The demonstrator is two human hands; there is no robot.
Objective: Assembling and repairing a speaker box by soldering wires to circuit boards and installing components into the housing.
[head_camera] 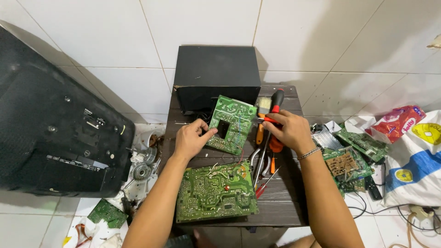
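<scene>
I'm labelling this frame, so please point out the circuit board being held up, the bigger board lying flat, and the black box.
held circuit board (235, 120): head view, green face right of its square cutout.
flat circuit board (216, 192): head view, middle of its face.
black box (216, 73): head view, front panel.

Head view only: looks steeply down, close over small wooden table (285, 202), facing tiled wall.

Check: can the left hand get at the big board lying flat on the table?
Probably yes. The left hand holds the small board just above the big board, nothing lies between, but it must let go first.
</scene>
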